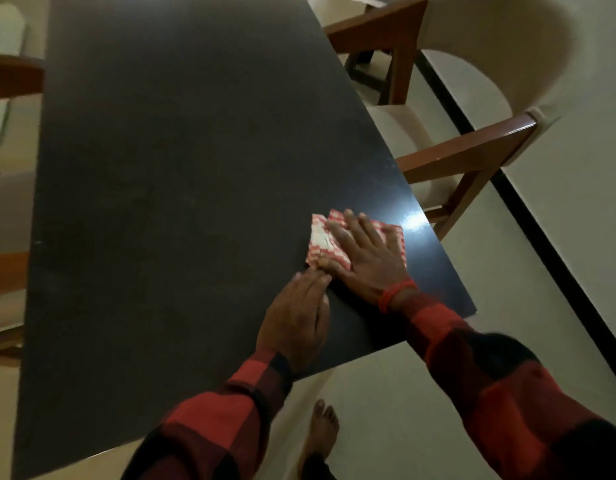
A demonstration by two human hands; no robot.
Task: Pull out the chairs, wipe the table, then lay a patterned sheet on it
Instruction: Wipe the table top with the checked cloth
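Note:
A folded red-and-white checked cloth (322,242) lies on the dark table (181,161) near its right edge. My right hand (363,258) lies flat on the cloth with fingers spread, pressing it down. My left hand (294,323) rests on the table just below and left of the cloth. Its fingertips touch the cloth's near corner beside my right thumb. A chair (472,133) with a cream seat and brown wooden arms stands pulled back from the table's right side.
A second wooden chair (379,39) stands at the far right. Part of another chair (8,209) shows along the table's left edge. My bare foot (322,431) is on the pale floor by the table's near corner. A black strip (528,209) runs along the floor on the right.

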